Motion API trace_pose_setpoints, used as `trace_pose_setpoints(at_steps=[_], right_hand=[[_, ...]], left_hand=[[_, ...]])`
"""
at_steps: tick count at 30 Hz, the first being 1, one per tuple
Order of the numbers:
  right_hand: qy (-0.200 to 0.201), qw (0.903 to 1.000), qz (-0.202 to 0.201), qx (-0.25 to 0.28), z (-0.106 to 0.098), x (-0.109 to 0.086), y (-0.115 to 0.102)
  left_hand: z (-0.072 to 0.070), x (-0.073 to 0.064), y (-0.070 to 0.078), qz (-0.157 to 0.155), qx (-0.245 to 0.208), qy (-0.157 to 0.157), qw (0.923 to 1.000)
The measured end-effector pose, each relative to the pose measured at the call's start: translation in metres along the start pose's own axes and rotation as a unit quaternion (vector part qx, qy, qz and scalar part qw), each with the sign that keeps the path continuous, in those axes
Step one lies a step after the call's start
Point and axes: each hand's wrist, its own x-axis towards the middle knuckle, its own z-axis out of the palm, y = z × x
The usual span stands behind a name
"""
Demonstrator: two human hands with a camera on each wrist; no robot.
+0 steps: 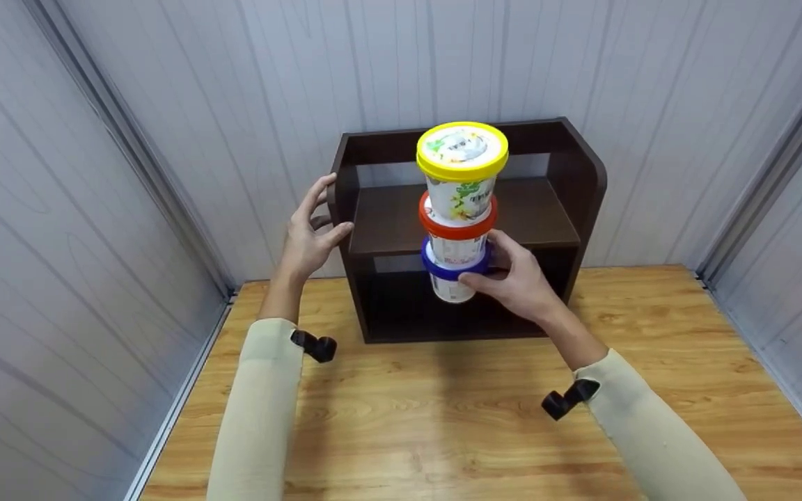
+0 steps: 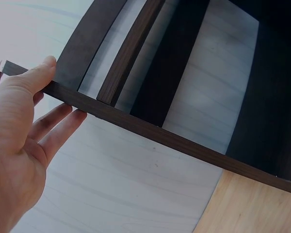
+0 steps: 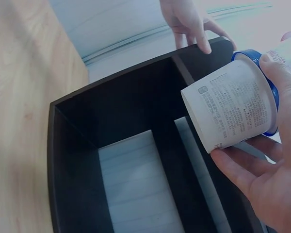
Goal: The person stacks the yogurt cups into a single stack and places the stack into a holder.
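My right hand (image 1: 521, 280) grips the lowest of three stacked paper tubs, thumb and fingers around its blue lid. This blue-lidded tub (image 3: 228, 103) is white with printed text. On it stands a red-lidded tub (image 1: 458, 250), topped by a yellow-lidded tub (image 1: 462, 202) with a floral print. The stack is held up in front of a dark brown two-tier shelf (image 1: 388, 223). My left hand (image 1: 308, 240) holds the front edge of the shelf's left side panel (image 2: 150, 133), thumb on one side and fingers on the other, as the left wrist view shows.
The shelf stands on a wood-grain surface (image 1: 401, 417), near the pale back wall (image 1: 289, 83). Pale panels rise at left (image 1: 60, 243) and right (image 1: 784, 229). A lower compartment (image 1: 401, 306) lies behind the bottom tub.
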Motion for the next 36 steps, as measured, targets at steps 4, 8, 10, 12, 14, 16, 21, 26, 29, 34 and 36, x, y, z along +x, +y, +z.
trace_pose_setpoints(at_steps=[4,8,10,12,14,16,21,26,29,34,36], right_hand=[[0.008,1.0000,-0.003,-0.004,-0.003,0.005,-0.005],[0.009,0.9999,-0.003,0.005,-0.005,0.010,-0.008],[0.007,0.9999,-0.002,0.008,-0.005,0.013,-0.009],[0.006,1.0000,-0.002,0.007,-0.006,0.015,-0.010],[0.006,1.0000,-0.002,0.007,-0.007,0.017,-0.011],[0.006,0.9999,0.000,0.012,-0.008,0.020,-0.012],[0.002,0.9996,0.016,0.025,-0.010,0.025,-0.016],[-0.004,0.9993,0.018,0.032,-0.010,0.026,-0.018],[-0.006,0.9993,0.012,0.034,-0.011,0.027,-0.020],[0.003,0.9997,0.010,0.023,-0.011,0.029,-0.016],[0.007,0.9998,0.008,0.019,-0.011,0.029,-0.013]], left_hand=[[0.000,0.000,0.001,0.004,0.005,-0.002,1.0000],[-0.001,-0.001,0.001,0.006,0.009,-0.004,0.9999],[-0.001,-0.001,0.001,0.007,0.009,-0.005,0.9999],[-0.001,-0.001,0.000,0.005,0.010,-0.004,0.9999],[-0.001,-0.001,0.000,0.003,0.011,-0.003,0.9999],[-0.001,-0.001,0.000,0.000,0.011,-0.002,0.9999],[0.000,-0.001,0.000,0.001,0.015,-0.004,0.9999],[0.002,-0.006,-0.002,0.004,0.018,-0.003,0.9998],[0.002,-0.010,-0.003,0.008,0.018,0.000,0.9998],[0.004,-0.014,-0.005,0.006,0.018,0.001,0.9998],[0.004,-0.017,-0.005,0.003,0.014,0.000,0.9999]])
